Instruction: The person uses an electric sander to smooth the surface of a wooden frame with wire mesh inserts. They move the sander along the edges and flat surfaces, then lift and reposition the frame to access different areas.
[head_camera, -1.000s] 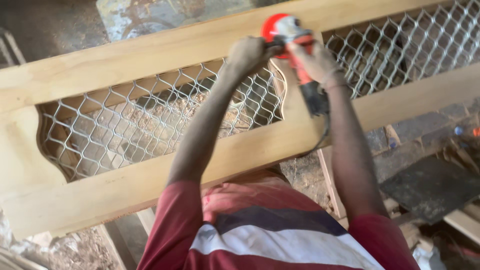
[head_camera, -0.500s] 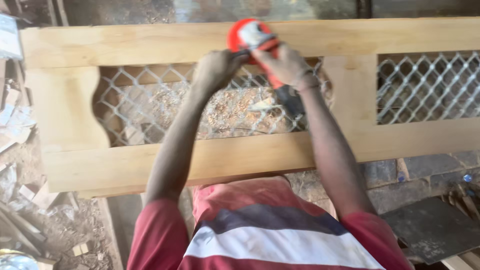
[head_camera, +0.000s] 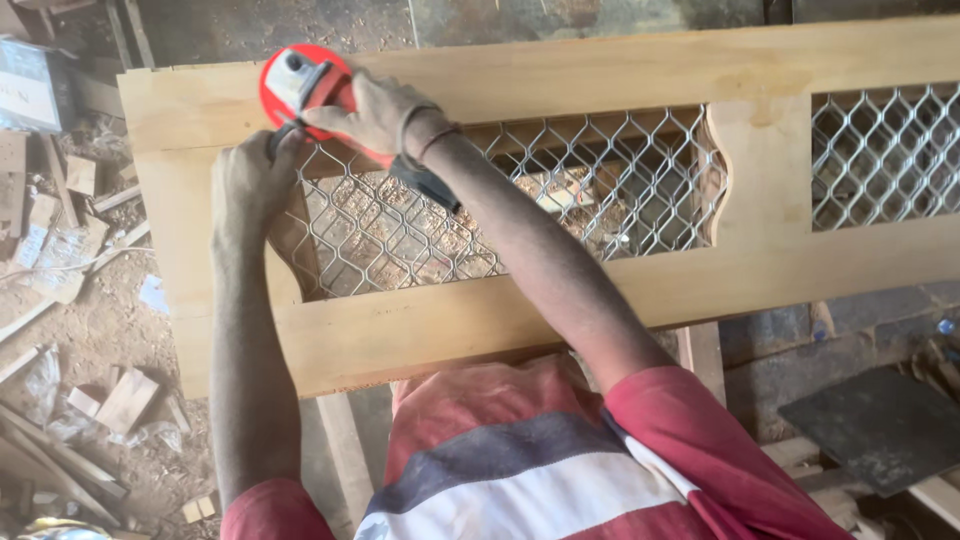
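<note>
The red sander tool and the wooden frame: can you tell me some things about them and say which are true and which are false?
1. Both hands hold the red sander. True: the right hand is on top, the left hand at its side.
2. The sander sits on the wooden frame's right end. False: it is at the left end.
3. Metal mesh fills the frame's openings. True.
4. The floor is swept clean. False: wood scraps and dust lie there.
</note>
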